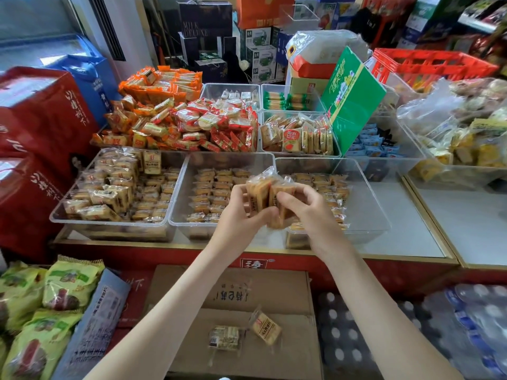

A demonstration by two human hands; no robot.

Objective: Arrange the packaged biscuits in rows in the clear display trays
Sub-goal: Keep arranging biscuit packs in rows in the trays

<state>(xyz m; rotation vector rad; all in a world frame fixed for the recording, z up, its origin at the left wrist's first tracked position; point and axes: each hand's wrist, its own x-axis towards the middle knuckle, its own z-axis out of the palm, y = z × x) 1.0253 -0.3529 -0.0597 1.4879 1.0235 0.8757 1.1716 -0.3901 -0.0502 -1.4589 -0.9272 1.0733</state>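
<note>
Head view, the only one I've got: both hands are pressed together on the same small bunch of biscuit packs. The left hand grips it from the left side and the right hand pinches it from the right. They hold it in the air over the spot where the middle tray meets the right tray.

Progress-wise I'd call it roughly halfway. The middle tray has neat rows of packs across its bottom, but there's room above them. The right tray has rows on its left side only, and its right side is bare plastic. The left tray looks messiest: flat rows toward the right, and a jumbled heap on its left side that needs straightening.

Down near me there's a cardboard box with two loose packs lying on it, one and another, so those need shelving too. All three trays sit on the surface. My guess is this bunch goes down as the next row.
</note>
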